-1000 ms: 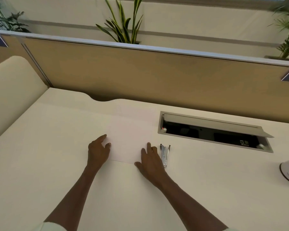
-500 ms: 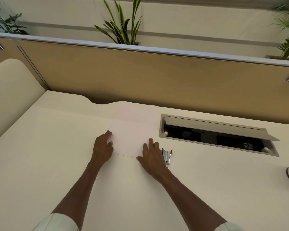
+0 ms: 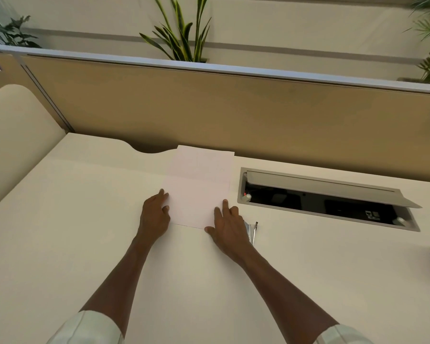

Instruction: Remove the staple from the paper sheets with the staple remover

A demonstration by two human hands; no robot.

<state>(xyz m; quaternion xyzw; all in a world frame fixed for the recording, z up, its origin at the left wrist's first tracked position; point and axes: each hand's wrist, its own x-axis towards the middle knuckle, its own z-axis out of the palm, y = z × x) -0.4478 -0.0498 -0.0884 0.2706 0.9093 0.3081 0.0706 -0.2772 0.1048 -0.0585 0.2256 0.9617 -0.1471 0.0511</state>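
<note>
On the pale surface (image 3: pixel 85 219) the thin, limp paper sheets (image 3: pixel 199 184) lie flat, each near corner pinned by an open, empty left hand (image 3: pixel 154 214) and right hand (image 3: pixel 230 228), while the light, stiff metal staple remover (image 3: pixel 251 232) waits just right, likely best pinched mid-body.
</note>
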